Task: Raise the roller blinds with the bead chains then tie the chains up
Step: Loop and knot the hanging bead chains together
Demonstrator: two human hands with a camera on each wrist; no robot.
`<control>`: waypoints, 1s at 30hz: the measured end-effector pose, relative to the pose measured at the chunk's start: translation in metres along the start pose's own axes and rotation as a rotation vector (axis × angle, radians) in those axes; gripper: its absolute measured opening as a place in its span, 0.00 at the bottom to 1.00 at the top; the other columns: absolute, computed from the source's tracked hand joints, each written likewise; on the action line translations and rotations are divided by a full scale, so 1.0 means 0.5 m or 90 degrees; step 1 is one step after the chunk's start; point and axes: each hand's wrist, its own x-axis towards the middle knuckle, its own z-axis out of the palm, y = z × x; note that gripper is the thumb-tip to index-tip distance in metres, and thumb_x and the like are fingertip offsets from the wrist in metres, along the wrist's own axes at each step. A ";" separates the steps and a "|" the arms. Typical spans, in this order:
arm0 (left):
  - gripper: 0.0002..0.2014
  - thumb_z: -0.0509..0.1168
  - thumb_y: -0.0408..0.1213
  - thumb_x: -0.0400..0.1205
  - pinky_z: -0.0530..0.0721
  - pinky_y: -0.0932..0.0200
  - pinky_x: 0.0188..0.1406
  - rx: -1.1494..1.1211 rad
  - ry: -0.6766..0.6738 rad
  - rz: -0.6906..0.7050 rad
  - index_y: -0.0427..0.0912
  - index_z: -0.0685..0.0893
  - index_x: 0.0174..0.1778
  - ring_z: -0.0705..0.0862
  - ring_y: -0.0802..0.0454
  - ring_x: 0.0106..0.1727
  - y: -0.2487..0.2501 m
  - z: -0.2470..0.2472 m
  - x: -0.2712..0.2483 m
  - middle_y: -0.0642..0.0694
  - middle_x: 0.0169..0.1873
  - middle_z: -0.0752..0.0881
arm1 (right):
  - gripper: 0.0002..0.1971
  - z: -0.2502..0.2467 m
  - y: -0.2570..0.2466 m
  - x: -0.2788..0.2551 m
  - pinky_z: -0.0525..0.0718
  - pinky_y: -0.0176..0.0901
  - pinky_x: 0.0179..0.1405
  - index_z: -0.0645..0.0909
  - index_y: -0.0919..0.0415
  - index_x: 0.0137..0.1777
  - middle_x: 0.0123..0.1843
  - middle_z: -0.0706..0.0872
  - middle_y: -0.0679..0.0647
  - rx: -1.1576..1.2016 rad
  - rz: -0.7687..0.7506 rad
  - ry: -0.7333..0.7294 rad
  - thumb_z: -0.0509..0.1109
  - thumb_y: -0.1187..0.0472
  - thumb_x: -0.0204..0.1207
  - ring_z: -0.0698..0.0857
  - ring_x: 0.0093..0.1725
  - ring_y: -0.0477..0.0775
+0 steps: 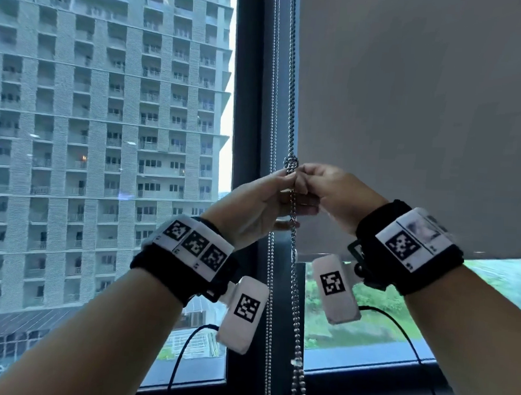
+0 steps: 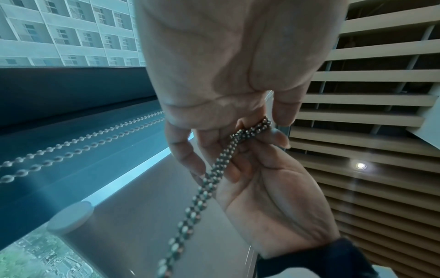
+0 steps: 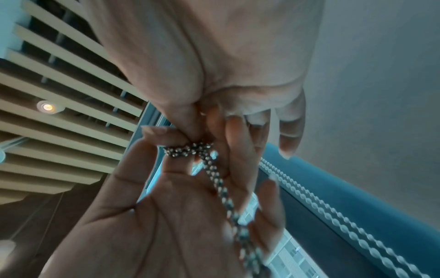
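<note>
Fig. | my left hand (image 1: 254, 203) and right hand (image 1: 329, 192) pinch the metal bead chain (image 1: 293, 266) just below its knot (image 1: 291, 162), beside the half-lowered roller blind (image 1: 410, 115) | risk: beads slide, knot loosens if my fingers (image 2: 282, 111) ease.

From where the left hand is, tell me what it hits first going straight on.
Likely the right hand: the left hand points toward it, fingertips already meeting at the metal bead chain they both pinch, just below the knot.
</note>
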 end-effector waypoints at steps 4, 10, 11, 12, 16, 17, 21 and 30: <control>0.11 0.53 0.45 0.83 0.75 0.51 0.46 0.016 -0.007 0.004 0.45 0.73 0.57 0.83 0.47 0.52 0.000 -0.009 -0.002 0.47 0.47 0.86 | 0.20 0.004 -0.001 0.010 0.71 0.32 0.20 0.71 0.56 0.27 0.23 0.76 0.45 -0.026 0.004 0.018 0.56 0.67 0.82 0.73 0.24 0.44; 0.12 0.54 0.42 0.86 0.75 0.50 0.52 0.061 0.057 0.026 0.49 0.81 0.41 0.82 0.48 0.55 -0.015 -0.040 -0.007 0.47 0.51 0.84 | 0.15 -0.005 -0.012 0.021 0.76 0.45 0.41 0.75 0.55 0.35 0.36 0.79 0.51 -0.044 0.027 0.202 0.56 0.56 0.83 0.79 0.37 0.50; 0.13 0.55 0.42 0.85 0.75 0.49 0.53 0.068 0.075 0.033 0.50 0.81 0.38 0.83 0.50 0.55 -0.014 -0.047 -0.006 0.49 0.49 0.84 | 0.16 -0.008 -0.015 0.020 0.76 0.47 0.43 0.73 0.54 0.33 0.35 0.78 0.50 0.023 0.032 0.198 0.57 0.54 0.82 0.79 0.38 0.50; 0.12 0.56 0.44 0.83 0.74 0.48 0.53 0.073 0.087 0.039 0.51 0.81 0.36 0.83 0.51 0.54 -0.011 -0.055 -0.004 0.50 0.47 0.84 | 0.16 -0.010 -0.017 0.018 0.76 0.48 0.44 0.72 0.54 0.31 0.34 0.78 0.50 0.091 0.029 0.177 0.59 0.53 0.82 0.79 0.38 0.50; 0.08 0.58 0.46 0.76 0.70 0.45 0.56 0.107 0.098 0.056 0.51 0.79 0.34 0.81 0.52 0.52 0.004 -0.071 -0.001 0.54 0.40 0.83 | 0.22 -0.005 -0.024 -0.001 0.78 0.53 0.51 0.72 0.51 0.20 0.22 0.76 0.47 0.258 -0.039 0.113 0.65 0.50 0.77 0.80 0.28 0.49; 0.08 0.58 0.45 0.76 0.70 0.44 0.57 0.118 0.092 0.058 0.51 0.79 0.34 0.81 0.52 0.51 0.006 -0.073 -0.001 0.53 0.40 0.83 | 0.21 -0.005 -0.024 -0.008 0.79 0.54 0.53 0.73 0.52 0.20 0.19 0.74 0.46 0.283 -0.059 0.114 0.66 0.49 0.75 0.78 0.24 0.48; 0.08 0.57 0.46 0.75 0.71 0.45 0.59 0.140 0.085 0.062 0.50 0.78 0.33 0.81 0.53 0.50 0.010 -0.088 0.002 0.52 0.41 0.81 | 0.14 -0.009 -0.021 -0.049 0.80 0.37 0.27 0.82 0.62 0.37 0.16 0.63 0.44 0.268 -0.080 0.095 0.65 0.51 0.74 0.63 0.15 0.43; 0.10 0.58 0.38 0.83 0.73 0.48 0.59 0.126 0.092 0.080 0.49 0.80 0.37 0.83 0.57 0.46 0.013 -0.106 0.017 0.55 0.37 0.86 | 0.14 0.006 0.100 -0.145 0.57 0.35 0.13 0.81 0.60 0.44 0.22 0.75 0.50 0.114 0.147 -0.065 0.58 0.53 0.79 0.61 0.16 0.45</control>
